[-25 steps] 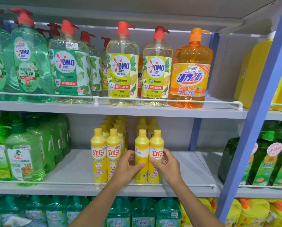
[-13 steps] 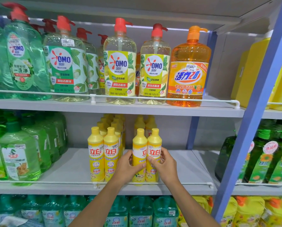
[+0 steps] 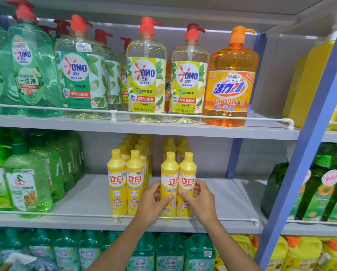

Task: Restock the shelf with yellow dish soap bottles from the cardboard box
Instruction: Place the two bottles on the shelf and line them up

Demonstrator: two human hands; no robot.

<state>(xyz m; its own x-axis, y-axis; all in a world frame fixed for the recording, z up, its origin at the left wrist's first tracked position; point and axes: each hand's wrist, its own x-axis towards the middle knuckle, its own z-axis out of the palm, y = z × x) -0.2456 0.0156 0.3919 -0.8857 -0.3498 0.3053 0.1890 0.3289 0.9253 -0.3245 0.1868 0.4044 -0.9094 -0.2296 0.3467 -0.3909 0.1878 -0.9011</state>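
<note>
Your left hand is wrapped around the left of 2 yellow dish soap bottles at the front of the middle shelf; your right hand grips its neighbour; the 2 bottles stand upright and touching, just behind the white front rail; your thumbs nearly meet across the labels. To their left 2 more yellow bottles stand together at the front, with rows behind both pairs; green bottles fill the shelf's left end; a bare stretch lies to the right. Above, an orange pump bottle stands beside clear pump bottles.
</note>
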